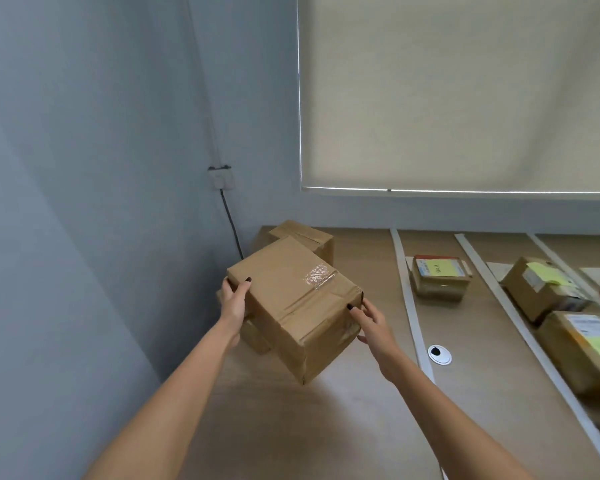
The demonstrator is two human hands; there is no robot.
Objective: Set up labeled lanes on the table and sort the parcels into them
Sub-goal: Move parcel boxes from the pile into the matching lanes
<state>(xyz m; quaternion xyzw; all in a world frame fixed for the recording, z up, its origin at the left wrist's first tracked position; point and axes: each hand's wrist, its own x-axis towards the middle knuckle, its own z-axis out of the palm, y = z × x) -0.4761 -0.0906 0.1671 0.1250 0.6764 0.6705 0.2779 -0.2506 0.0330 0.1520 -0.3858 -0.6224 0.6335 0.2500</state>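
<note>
A large brown cardboard box (291,306) with tape across its top is held tilted above the wooden table (343,427). My left hand (234,303) grips its left end and my right hand (373,323) grips its right end. Another brown box (309,237) stands behind it in the table's far left corner, and part of a third box (255,337) shows beneath the held one. White tape strips (411,306) (520,323) mark lanes on the table. In the lanes lie a small parcel with a yellow note (439,277) and two parcels with yellow labels (541,292) (586,351).
A white cable grommet (439,354) sits in the table near the first tape strip. A wall socket (219,176) with a black cable hangs on the grey wall at left. A cream roller blind (465,91) covers the window behind the table.
</note>
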